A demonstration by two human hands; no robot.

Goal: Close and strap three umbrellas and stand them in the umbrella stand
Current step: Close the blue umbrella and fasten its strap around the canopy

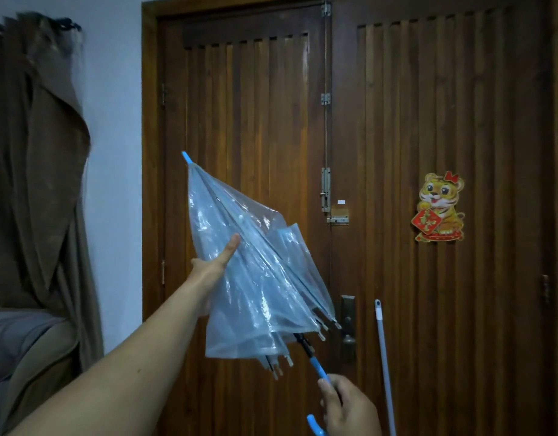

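A clear plastic umbrella (255, 278) with a blue tip and blue hooked handle is folded down, its canopy loose and unwrapped, tip pointing up and left. My left hand (218, 261) reaches round the canopy's left side, thumb lying on the plastic and fingers hidden behind it. My right hand (347, 407) grips the blue handle at the bottom of the view. No umbrella stand and no other umbrellas are in view.
A dark wooden slatted double door (397, 136) stands right ahead, with bolts and a tiger sticker (439, 207). A grey pole (384, 363) leans against the door on the right. Brown curtains (35, 184) and a grey sofa (16, 344) are at the left.
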